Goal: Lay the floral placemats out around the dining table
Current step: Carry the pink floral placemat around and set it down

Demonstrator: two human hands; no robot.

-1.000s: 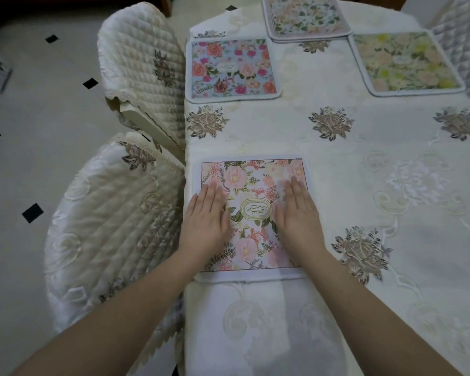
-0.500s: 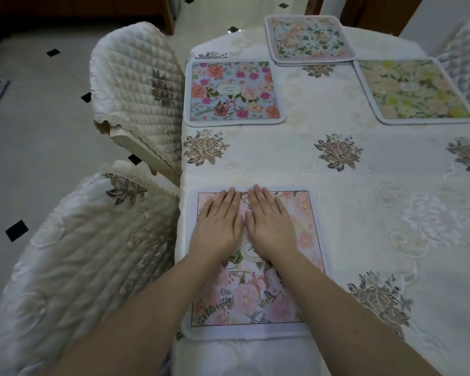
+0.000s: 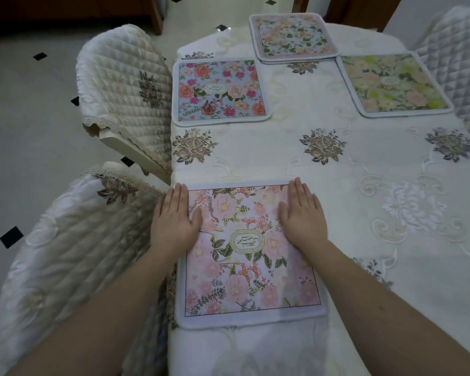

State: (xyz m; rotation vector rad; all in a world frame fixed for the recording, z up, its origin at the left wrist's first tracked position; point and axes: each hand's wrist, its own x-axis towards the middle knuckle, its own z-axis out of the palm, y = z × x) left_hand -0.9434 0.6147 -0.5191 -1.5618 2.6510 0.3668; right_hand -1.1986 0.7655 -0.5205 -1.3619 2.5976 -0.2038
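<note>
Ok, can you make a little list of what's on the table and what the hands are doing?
nearest mat: pink floral placemat, flat at the table edge
left hand: left hand, flat on the mat's left edge
right hand: right hand, flat on the mat's right side
other mats: blue floral placemat; yellow-green floral placemat; stack of placemats at the far end
table cover: embroidered cream tablecloth
seats: quilted chair covers

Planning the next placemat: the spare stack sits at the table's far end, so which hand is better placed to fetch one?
Probably the right hand. It rests flat on the pink placemat at its right edge, more in line with the stack; the left hand lies further left.
</note>
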